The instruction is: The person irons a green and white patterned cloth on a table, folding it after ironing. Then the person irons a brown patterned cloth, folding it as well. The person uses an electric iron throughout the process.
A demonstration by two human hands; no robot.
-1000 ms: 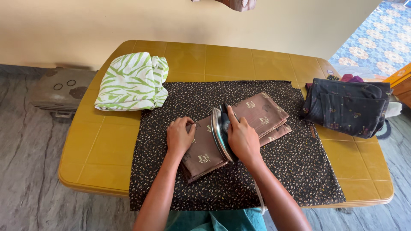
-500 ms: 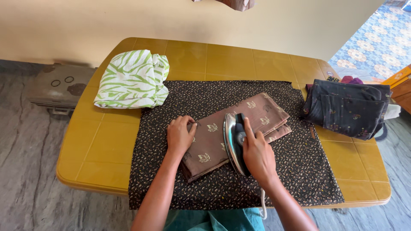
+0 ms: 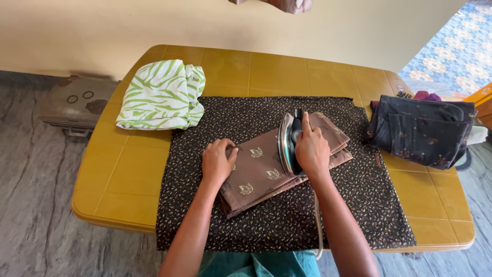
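The right hand (image 3: 311, 151) is gripping an electric iron (image 3: 287, 144) at frame centre, pressing folded brown fabric (image 3: 261, 169). The left hand (image 3: 217, 163), fingers curled, is pinning the fabric's left edge on a dark printed cloth (image 3: 353, 200), whose bare margins are lying open all around.

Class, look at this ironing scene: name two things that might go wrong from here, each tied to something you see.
1. The left hand presses the folded brown cloth close to the iron; its fingers might get burned.
2. The iron's cord hangs off the table edge by the person's lap and might snag.
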